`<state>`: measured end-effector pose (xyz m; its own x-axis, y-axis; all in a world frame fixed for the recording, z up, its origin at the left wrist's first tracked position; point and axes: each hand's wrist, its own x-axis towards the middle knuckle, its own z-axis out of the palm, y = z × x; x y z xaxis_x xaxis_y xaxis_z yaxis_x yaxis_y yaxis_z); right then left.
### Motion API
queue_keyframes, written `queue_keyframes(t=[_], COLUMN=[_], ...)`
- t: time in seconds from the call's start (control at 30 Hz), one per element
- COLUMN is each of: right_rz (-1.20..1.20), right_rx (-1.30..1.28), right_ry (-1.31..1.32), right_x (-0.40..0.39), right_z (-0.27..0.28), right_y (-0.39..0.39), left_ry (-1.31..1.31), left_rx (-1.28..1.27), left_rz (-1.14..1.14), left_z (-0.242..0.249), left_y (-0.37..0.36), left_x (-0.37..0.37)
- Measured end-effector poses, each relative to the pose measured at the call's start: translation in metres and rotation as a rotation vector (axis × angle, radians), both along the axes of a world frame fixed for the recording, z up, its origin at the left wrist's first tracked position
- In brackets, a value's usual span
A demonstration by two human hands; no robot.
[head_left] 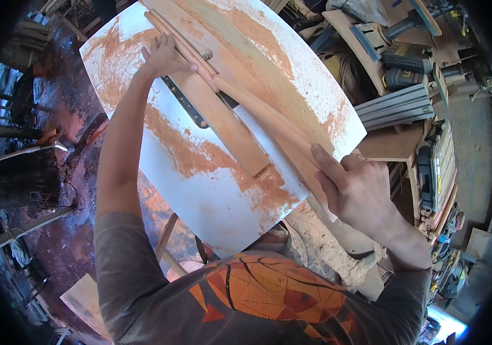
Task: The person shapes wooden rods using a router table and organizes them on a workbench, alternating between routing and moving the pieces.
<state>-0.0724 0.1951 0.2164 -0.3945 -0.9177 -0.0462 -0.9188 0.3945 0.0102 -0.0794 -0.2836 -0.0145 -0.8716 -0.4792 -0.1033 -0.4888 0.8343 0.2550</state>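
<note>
A long wooden strip (269,119) runs diagonally over the white, sawdust-covered table (200,198). My left hand (167,59) rests with fingers spread on the wood at the upper left, its thumb against the narrow strips. Near the strip's lower right end is my right hand (354,190), its index finger stretched along the wood and its other fingers curled in; the thumb lies at the wood's edge. A flat board (223,126) lies beside the strip, over a dark slotted plate (185,103). Another long board (246,54) extends behind the strip.
Grey metal profiles (395,107) and power tools (407,63) sit on shelving at the right. A black case (428,178) stands below them. Timber and clutter line the left side. Wood shavings (309,241) lie below the table's right edge.
</note>
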Motion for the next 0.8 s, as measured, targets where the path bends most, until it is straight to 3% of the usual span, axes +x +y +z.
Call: queue_keyframes(t=[0.1,0.8], right_rz=[-0.016,0.019], right_rx=[0.079,-0.016], right_ry=[-0.005,0.072], right_x=[0.000,-0.020], right_z=[0.001,-0.017], right_y=[-0.012,-0.095], left_ry=[0.014,-0.035], left_rx=[0.015,-0.027], left_rz=[0.006,0.046], left_z=[-0.002,0.000], left_y=[-0.013,-0.098], left_x=[-0.004,-0.030])
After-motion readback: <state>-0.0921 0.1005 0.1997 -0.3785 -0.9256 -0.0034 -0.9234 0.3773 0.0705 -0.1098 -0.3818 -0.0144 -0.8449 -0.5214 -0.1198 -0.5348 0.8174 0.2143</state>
